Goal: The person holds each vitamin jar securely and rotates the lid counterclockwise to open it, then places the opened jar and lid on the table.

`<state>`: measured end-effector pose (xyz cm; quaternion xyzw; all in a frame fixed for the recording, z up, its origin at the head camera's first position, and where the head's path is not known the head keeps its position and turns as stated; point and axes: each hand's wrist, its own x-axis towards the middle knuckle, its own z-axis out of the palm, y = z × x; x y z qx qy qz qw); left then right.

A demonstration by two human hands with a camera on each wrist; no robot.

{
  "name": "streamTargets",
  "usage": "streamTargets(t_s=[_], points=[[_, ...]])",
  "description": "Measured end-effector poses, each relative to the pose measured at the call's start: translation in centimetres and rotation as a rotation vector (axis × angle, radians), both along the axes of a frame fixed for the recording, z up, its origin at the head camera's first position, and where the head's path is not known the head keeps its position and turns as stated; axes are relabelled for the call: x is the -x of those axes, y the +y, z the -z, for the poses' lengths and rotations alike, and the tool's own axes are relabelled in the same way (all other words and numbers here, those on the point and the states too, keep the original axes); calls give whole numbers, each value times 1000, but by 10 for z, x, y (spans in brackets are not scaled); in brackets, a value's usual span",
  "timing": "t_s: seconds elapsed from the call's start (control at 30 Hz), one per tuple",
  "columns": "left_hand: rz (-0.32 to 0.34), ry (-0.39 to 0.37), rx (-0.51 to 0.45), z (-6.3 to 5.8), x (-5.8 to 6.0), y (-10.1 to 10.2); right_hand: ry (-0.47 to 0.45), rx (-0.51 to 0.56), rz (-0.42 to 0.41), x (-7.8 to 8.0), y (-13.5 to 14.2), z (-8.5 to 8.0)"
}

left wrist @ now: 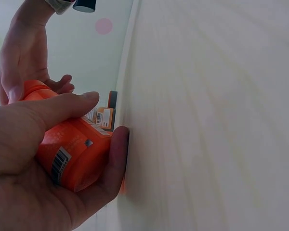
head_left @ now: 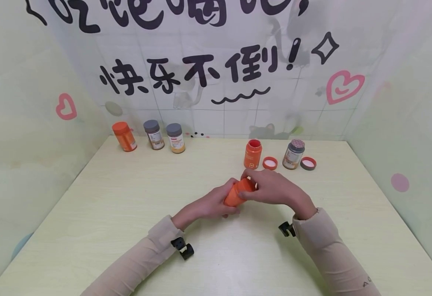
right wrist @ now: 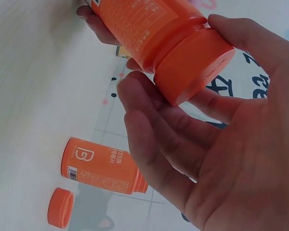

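Note:
An orange pill bottle [left wrist: 82, 154] with a printed label and barcode is held tilted above the table, its cap end toward the right. My left hand [head_left: 216, 202] grips the bottle's body, thumb on one side and fingers wrapped round the other. At the other end my right hand [head_left: 277, 188] has its thumb and curled fingers about the orange cap [right wrist: 195, 67]. In the right wrist view the cap sits on the bottle's neck, with the thumb tip right at its edge.
Behind the hands stand an uncapped orange bottle [head_left: 252, 155] with a red cap [head_left: 270, 163] beside it, and a grey-topped jar [head_left: 293, 156] near a dark cap [head_left: 308, 163]. At back left are a capped orange bottle [head_left: 125, 137] and two grey-capped jars [head_left: 154, 135]. Printed walls enclose the table.

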<state>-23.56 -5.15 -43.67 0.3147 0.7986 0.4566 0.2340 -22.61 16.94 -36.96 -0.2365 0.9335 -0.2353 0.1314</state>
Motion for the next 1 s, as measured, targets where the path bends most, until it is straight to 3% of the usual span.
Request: streamTargets(t_s=[0.3,0.6,0.73,1.0], points=[[-19,28,8,2,-1,0,59,63,-89,-1,0,-2],[-1,8,0,2,1,0,58,-4,18,-1,-3,1],[2,7,0,2,1,0,43,-22,20,-1,-3,1],[-18,8,14,1,-1,0,97,16,-72,-1,0,0]])
